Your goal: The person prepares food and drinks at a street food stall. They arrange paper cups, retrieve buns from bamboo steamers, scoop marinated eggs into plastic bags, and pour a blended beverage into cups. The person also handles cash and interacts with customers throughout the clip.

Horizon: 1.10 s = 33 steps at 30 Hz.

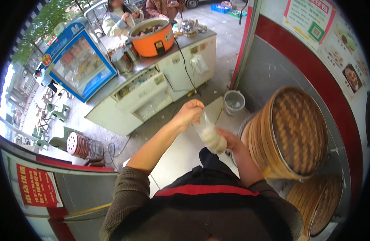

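A clear plastic bag (205, 122) hangs in front of my body with several pale steamed buns (213, 140) in its lower part. My left hand (189, 114) pinches the bag's gathered top between thumb and fingers. Lower down, my right hand (228, 139) lies against the right side of the filled part; its fingers are partly hidden behind the bag, so whether they grip it is hard to see. Close to my right forearm rises a tall stack of bamboo steamers (259, 138) with a woven lid (299, 132).
Ahead stands a steel-topped counter (148, 61) with an orange cooker (151, 39) and a blue-framed glass display case (82, 64). Two people (120, 22) face it from outside. A lined bin (234, 101) is on the floor. Another steamer stack (314, 201) sits at lower right.
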Available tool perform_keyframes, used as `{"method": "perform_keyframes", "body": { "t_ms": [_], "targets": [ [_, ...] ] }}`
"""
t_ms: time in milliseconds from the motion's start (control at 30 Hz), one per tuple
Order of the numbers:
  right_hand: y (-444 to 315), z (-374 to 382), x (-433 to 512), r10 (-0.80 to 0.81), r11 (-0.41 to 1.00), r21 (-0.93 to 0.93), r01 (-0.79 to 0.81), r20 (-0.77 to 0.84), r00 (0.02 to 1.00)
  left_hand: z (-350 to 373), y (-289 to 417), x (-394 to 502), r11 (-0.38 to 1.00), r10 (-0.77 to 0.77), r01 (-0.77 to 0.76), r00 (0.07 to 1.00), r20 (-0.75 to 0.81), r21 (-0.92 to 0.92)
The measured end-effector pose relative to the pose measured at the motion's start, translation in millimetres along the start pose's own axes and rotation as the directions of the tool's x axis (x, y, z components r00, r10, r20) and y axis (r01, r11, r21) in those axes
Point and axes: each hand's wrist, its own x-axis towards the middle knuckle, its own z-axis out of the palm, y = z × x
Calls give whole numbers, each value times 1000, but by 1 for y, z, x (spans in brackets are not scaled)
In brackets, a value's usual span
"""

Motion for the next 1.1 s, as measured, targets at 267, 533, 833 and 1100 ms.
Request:
{"method": "perform_keyframes", "body": {
  "t_ms": [267,533,833,1100],
  "targets": [
    [-54,-163,148,130,988,-20,-156,-460,879,-64,166,214,972,189,-202,975,117,117],
    [-127,-278,263,-43,977,-182,-114,-686,727,-187,360,473,850,525,-492,817,-239,188],
    [-159,-363,342,25,988,-63,-138,-830,557,-315,478,764,835,487,-535,609,-626,129],
    [-166,-446,427,4,893,-195,-405,-897,442,-477,432,964,946,-49,185,892,-449,265]
  ]
}}
